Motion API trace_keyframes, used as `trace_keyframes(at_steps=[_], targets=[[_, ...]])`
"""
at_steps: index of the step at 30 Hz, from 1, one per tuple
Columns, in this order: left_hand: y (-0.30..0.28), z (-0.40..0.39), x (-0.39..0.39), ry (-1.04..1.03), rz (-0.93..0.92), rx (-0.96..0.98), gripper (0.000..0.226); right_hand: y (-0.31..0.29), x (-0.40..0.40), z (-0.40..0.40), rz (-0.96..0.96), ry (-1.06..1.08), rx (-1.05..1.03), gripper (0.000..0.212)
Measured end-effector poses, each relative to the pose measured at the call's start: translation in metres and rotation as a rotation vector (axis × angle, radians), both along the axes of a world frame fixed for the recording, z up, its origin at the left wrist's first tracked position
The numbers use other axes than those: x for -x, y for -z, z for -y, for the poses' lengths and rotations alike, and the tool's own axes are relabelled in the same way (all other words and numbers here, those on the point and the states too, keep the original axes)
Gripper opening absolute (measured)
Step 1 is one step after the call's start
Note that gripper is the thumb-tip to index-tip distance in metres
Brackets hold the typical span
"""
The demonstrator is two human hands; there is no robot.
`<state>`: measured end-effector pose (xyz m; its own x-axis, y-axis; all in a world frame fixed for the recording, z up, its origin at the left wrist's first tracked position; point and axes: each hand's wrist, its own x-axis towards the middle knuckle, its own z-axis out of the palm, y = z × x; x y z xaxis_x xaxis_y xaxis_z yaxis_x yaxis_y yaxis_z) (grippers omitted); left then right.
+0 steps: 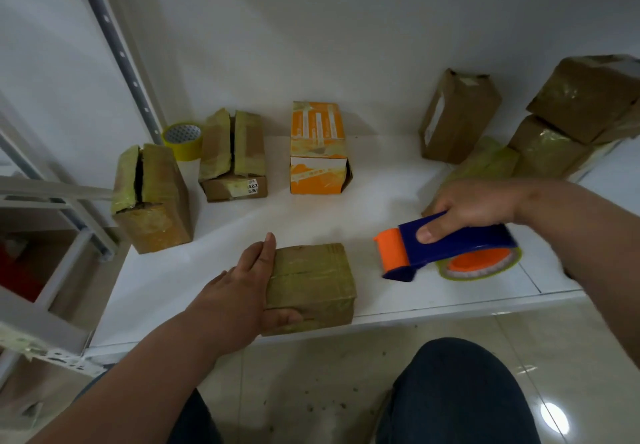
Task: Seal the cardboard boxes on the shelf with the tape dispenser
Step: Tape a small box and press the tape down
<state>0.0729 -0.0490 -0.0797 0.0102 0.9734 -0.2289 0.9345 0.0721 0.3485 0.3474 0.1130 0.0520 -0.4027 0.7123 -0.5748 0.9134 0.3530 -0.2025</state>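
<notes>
A small brown cardboard box (311, 281) wrapped in yellowish tape lies at the front edge of the white shelf (311, 215). My left hand (242, 291) grips its left side, fingers along the far edge and thumb on the near face. My right hand (474, 208) holds the blue and orange tape dispenser (446, 249) just right of the box, its orange roller end pointing toward the box, a short gap between them. Two brown boxes with open top seams stand at the left (152, 198) and behind it (233, 156).
An orange and white box (318, 147) stands mid-shelf. A yellow tape roll (183, 139) sits in the back left corner. Several taped brown boxes (554, 121) are stacked at the right. A grey slotted upright (114, 42) rises at left. My knees are below the shelf.
</notes>
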Motion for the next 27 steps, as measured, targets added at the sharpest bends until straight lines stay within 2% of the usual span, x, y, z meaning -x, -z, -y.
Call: trace_keyframes(at_steps=[2, 6, 10, 13, 15, 17, 19, 20, 23, 27], targets=[[0.0, 0.0, -0.001, 0.017, -0.032, -0.01, 0.121, -0.001, -0.007, -0.004, -0.011, 0.028, -0.017, 0.075], [0.002, -0.001, -0.003, 0.027, -0.051, -0.032, 0.122, 0.012, 0.0, -0.003, 0.022, 0.001, -0.083, 0.054], [0.007, 0.001, -0.004, -0.01, -0.013, -0.032, 0.124, 0.026, 0.016, 0.006, 0.113, -0.011, -0.121, 0.056], [0.008, 0.003, -0.005, 0.024, 0.04, -0.063, 0.115, 0.038, 0.029, 0.013, 0.142, -0.061, -0.153, 0.054], [0.003, 0.004, -0.007, 0.057, -0.036, -0.046, 0.105, 0.041, 0.036, 0.015, 0.148, -0.095, -0.198, 0.053], [-0.004, 0.004, -0.01, 0.085, -0.24, -0.008, 0.095, 0.038, 0.04, 0.018, 0.162, -0.131, -0.251, 0.053], [-0.013, 0.0, -0.018, 0.131, -0.424, -0.028, 0.095, 0.035, 0.041, 0.02, 0.172, -0.172, -0.295, 0.054], [-0.015, -0.002, -0.024, 0.16, -0.459, -0.039, 0.099, 0.035, 0.042, 0.022, 0.172, -0.189, -0.31, 0.055], [-0.014, -0.009, -0.042, 0.192, -0.412, -0.018, 0.109, 0.038, 0.047, 0.027, 0.142, -0.221, -0.314, 0.056], [-0.009, -0.013, -0.044, 0.164, -0.388, -0.041, 0.105, 0.046, 0.047, 0.021, 0.104, -0.147, -0.224, 0.053]])
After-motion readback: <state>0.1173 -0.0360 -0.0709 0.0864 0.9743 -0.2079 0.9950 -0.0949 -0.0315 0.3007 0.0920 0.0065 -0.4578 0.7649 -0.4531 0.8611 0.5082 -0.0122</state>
